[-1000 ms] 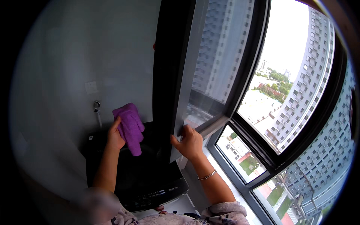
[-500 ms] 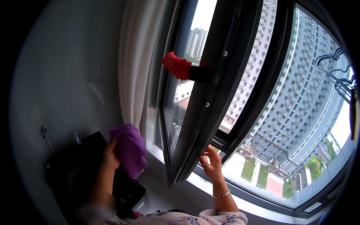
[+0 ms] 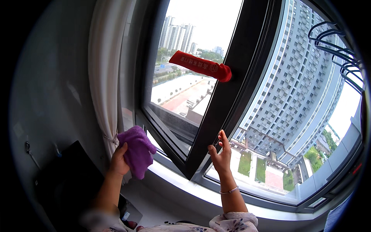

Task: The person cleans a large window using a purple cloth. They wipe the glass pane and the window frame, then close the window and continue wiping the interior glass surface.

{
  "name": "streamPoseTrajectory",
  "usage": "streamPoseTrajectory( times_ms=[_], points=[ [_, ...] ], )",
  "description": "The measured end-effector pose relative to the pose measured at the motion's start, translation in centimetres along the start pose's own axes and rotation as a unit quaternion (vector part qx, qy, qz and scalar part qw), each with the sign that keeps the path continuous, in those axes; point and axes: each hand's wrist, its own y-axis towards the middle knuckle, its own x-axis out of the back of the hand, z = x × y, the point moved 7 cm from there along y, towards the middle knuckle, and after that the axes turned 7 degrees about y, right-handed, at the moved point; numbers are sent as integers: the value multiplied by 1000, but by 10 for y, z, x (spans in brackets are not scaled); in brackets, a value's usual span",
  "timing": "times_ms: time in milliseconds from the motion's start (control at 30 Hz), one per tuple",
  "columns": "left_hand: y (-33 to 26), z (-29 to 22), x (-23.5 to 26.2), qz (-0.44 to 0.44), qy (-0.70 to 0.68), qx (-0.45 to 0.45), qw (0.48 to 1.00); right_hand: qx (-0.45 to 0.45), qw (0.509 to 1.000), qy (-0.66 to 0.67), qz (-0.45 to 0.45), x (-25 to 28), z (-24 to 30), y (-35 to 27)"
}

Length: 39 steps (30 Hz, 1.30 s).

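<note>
- High-rise room, seen from my head camera: grey wall to the left, pale curtain (image 3: pixel 103 77) hanging beside a dark-framed window (image 3: pixel 247 73), tower blocks and lawns far below the glass.
- Left hand (image 3: pixel 119 160): fingers closed together, clamped on a purple cloth (image 3: pixel 136 150). The cloth bunches above and to the right of my knuckles, just beside the curtain's tied edge and near the lower corner of the open sash. I see no contact with the glass.
- Right hand (image 3: pixel 221 154): fingers apart and loosely spread, holding nothing. The fingertips lie against the inner edge of the dark sash frame, palm turned toward the pane.
- Red sleeve (image 3: pixel 201 65): slipped over the window handle, well above my right fingertips, untouched.
- Dark flat object (image 3: pixel 65 181): below and left of my left wrist, leaning by the wall; I cannot tell what it is.
- Window sill (image 3: pixel 185 189): pale, running under both wrists.
- Step in hand, as I judge it: steadying the open sash with the right hand while bringing the cloth up for wiping.
- Next move calls for: keeping the sash braced and carrying the cloth rightward onto the frame or glass with flat, even pressure.
</note>
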Motion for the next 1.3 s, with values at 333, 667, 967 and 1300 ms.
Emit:
streamPoseTrajectory(
  times_ms=[333, 667, 967, 1300],
  points=[
    [37, 49, -3, -6, 18, 29, 999, 77, 991, -81, -78, 13, 16, 8],
    [104, 47, -2, 72, 6, 82, 994, 7, 974, -135, -184, 40, -33, 45],
    [109, 145, -66, 247, -113, 309, 911, -363, 834, 388, 152, -72, -103, -62],
    [138, 200, 7, 208, 215, 261, 918, -285, 954, 47, 80, -51, -115, -53]
  ],
)
